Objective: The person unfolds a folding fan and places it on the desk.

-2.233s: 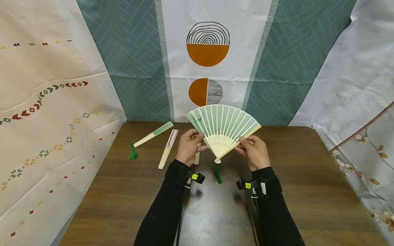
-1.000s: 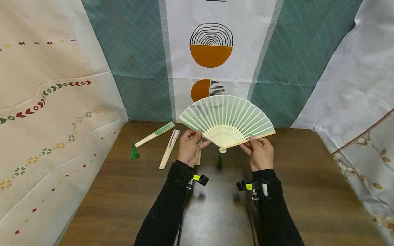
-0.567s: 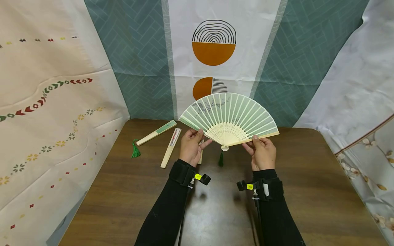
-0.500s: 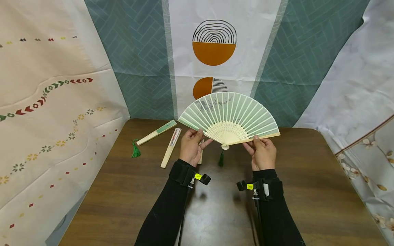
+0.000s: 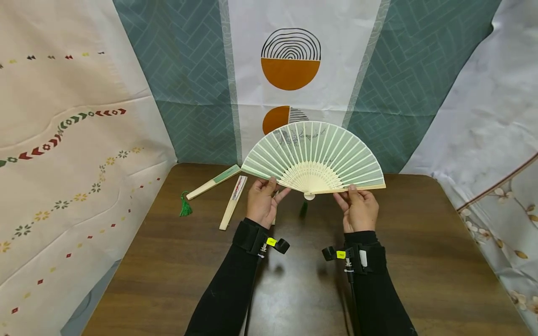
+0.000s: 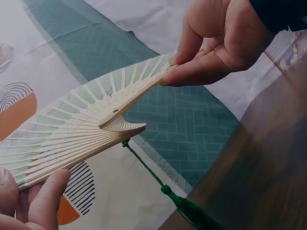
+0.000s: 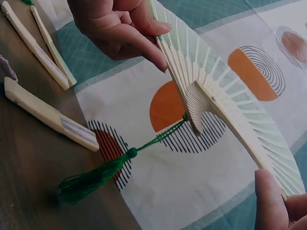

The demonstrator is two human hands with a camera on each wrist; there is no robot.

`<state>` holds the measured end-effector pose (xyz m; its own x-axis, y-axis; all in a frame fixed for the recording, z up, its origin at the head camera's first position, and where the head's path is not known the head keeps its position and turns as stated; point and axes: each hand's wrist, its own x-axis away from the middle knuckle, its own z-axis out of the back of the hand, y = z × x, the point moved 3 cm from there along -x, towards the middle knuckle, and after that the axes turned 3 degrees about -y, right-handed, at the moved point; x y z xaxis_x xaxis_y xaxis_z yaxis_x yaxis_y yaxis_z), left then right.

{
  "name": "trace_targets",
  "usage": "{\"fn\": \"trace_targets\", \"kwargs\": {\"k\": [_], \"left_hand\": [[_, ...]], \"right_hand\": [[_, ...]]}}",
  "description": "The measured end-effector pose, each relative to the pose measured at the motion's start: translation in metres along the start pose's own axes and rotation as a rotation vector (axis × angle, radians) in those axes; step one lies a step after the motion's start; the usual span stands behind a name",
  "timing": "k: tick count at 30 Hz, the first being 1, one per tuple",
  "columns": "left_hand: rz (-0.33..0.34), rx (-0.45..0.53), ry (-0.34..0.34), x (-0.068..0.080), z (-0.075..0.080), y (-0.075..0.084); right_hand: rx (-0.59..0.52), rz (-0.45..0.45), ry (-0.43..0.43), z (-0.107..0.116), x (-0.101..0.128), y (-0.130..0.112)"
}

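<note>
Above the desk (image 5: 420, 242), mid-width, we hold the fan (image 5: 313, 156) spread wide: left hand (image 5: 261, 203) pinches its left edge rib, right hand (image 5: 358, 210) pinches its right. Tassel (image 7: 93, 179) hangs free. Folded fans (image 5: 222, 189) lie left; bare desk lies right and near us.

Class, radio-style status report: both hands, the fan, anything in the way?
Left hand pinches green folding fan's left guard; right hand pinches right guard. Fan spread wide, held above table. Three closed fans lie left, apart.
</note>
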<state>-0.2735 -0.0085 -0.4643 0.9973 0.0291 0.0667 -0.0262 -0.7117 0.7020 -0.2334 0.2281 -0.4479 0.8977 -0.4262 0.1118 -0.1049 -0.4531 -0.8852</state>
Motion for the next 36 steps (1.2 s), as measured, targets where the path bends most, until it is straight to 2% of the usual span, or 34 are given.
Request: {"fn": "trace_targets", "kwargs": {"k": [12,17,21,24,27,32,36], "left_hand": [[-0.02,0.044,0.008,0.005,-0.006,-0.004],[-0.005,0.032,0.005,0.005,-0.006,-0.005],[0.014,0.027,0.012,0.004,-0.005,-0.012],[0.056,0.025,0.018,0.003,-0.009,-0.024],[0.119,0.01,-0.008,0.002,-0.016,-0.038],[0.249,-0.038,-0.072,-0.004,-0.038,-0.075],[0.366,-0.06,-0.098,-0.009,-0.061,-0.107]], "right_hand": [[-0.116,0.018,0.036,-0.002,0.001,0.0],[-0.116,0.014,0.04,0.0,0.003,0.001],[-0.113,0.001,0.053,0.007,0.006,0.003],[-0.113,-0.011,0.077,0.02,0.008,0.002],[-0.109,-0.007,0.105,0.036,0.008,0.001],[-0.169,-0.023,0.172,0.078,0.003,-0.002],[-0.281,-0.054,0.249,0.115,-0.004,-0.007]]}}
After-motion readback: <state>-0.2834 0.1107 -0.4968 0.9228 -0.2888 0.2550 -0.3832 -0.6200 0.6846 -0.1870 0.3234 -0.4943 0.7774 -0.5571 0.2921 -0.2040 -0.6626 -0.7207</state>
